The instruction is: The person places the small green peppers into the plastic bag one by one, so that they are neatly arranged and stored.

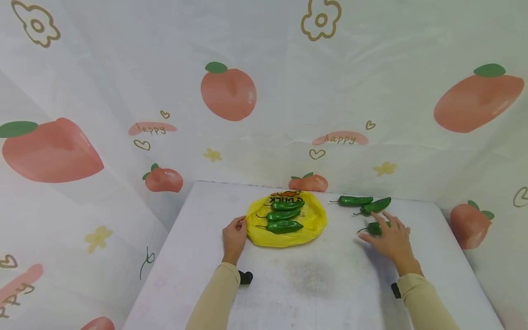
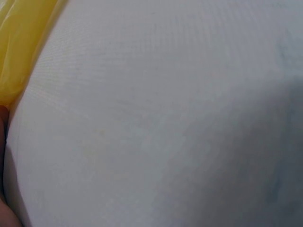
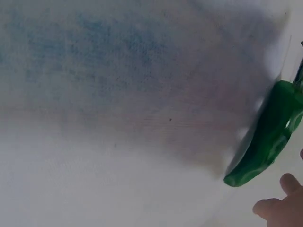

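With thumb and fingers my left hand (image 1: 234,238) pinches the left edge of a yellow plastic bag (image 1: 315,224) spread on the table. Three green chili peppers (image 1: 284,226) lie side by side on the bag, stems to the left. In the left wrist view, the bag (image 2: 16,47) shows only at the upper left corner. On the right, my right hand (image 1: 389,240) hovers with spread fingers over another green pepper (image 1: 374,228), partly hiding it. The right wrist view shows this pepper (image 3: 267,137) whole but for its stem end, fingertips (image 3: 289,184) apart from it.
Two more green peppers lie behind the right hand, one (image 1: 355,200) near the table's back edge and one (image 1: 376,206) beside it. A white table (image 1: 272,293) with a greyish smudge meets a fruit-printed white curtain (image 1: 268,151) at the back and sides.
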`<state>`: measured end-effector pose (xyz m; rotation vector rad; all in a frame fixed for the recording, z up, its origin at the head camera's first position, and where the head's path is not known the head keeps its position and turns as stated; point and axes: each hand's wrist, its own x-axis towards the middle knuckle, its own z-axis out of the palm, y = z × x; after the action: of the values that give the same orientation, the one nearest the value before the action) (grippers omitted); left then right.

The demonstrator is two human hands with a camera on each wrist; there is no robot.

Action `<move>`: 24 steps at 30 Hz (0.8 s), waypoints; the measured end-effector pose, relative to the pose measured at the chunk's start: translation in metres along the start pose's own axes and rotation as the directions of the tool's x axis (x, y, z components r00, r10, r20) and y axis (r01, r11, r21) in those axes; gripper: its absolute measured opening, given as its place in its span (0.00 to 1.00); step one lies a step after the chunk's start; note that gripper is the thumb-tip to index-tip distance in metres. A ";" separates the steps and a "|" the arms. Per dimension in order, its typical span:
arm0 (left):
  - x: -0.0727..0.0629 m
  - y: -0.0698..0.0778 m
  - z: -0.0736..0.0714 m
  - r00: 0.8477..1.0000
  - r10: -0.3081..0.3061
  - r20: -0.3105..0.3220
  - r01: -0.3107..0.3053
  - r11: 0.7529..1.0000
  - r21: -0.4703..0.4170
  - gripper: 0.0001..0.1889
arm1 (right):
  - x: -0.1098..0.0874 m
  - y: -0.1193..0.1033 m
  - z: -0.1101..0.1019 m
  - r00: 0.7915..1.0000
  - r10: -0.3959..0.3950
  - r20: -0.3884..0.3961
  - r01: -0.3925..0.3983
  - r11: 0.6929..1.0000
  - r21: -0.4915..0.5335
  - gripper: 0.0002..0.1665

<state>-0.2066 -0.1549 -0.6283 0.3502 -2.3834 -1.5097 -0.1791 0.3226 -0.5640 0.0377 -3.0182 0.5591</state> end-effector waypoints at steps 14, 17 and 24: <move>0.000 0.002 -0.002 1.000 0.007 -0.016 -0.007 1.000 -0.006 0.10 | 0.009 0.022 0.001 1.000 0.012 0.013 -0.012 0.999 0.034 0.51; 0.001 0.000 -0.002 1.000 0.000 -0.008 0.000 1.000 -0.014 0.10 | 0.012 0.024 0.001 0.999 0.026 0.023 -0.027 0.999 0.044 0.51; 0.003 -0.007 0.000 1.000 0.017 0.009 -0.017 0.999 -0.034 0.10 | 0.011 0.026 0.003 0.998 0.038 0.057 -0.042 0.997 0.071 0.46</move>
<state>-0.2089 -0.1587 -0.6345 0.3148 -2.3594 -1.5454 -0.1915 0.3456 -0.5747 -0.0030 -3.0576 0.6825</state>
